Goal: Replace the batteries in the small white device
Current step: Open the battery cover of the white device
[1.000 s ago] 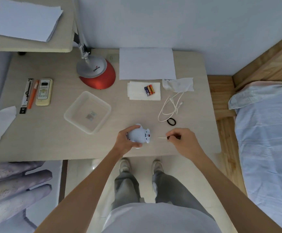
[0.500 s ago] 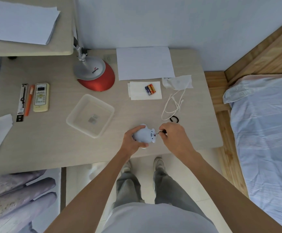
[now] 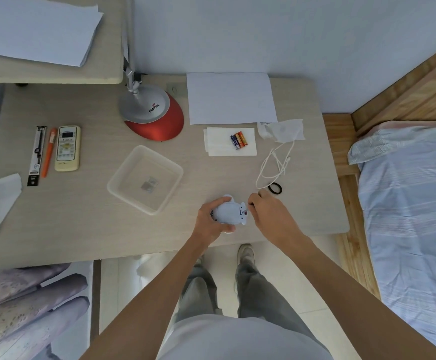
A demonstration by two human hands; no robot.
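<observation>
hands first: left hand (image 3: 207,222) comes in from 7 o'clock with fingers and thumb curled round the left half of the small white device (image 3: 228,213), gripping it on the table (image 3: 81,216); the device lies at roughly 6 o'clock on the tabletop, a bit right of middle and near the front edge; right hand (image 3: 269,216) comes in from 5 o'clock with its fingertips bunched and curled against the device's right end, where there's a tiny red-and-dark spot; can't tell if they're pinching anything, the knuckles hide it

writing, clock directions taken from the device: black pen pack (image 3: 37,154), orange pen (image 3: 48,152) and remote (image 3: 67,148) sit in a row out at 10 o'clock, print too small to read; the clear tray (image 3: 162,160) is also at 10 o'clock but close in, with a small sticker showing through its bottom, unreadable; lamp base (image 3: 154,110) at 11 o'clock says COOPER; three batteries (image 3: 238,141) at 12 o'clock, one blue and two orange-ish, lie on a white napkin (image 3: 219,146), labels too tiny

room: a long bare stretch of tabletop runs out at 9 o'clock from the left hand; the front edge is right under both wrists at 6; white cable (image 3: 263,172) loops at 1 o'clock, with a black hair tie (image 3: 275,188) just beside the right knuckles; bare wood runs out to the table's right edge at 3 o'clock, and the bed (image 3: 406,190) lies beyond that
</observation>
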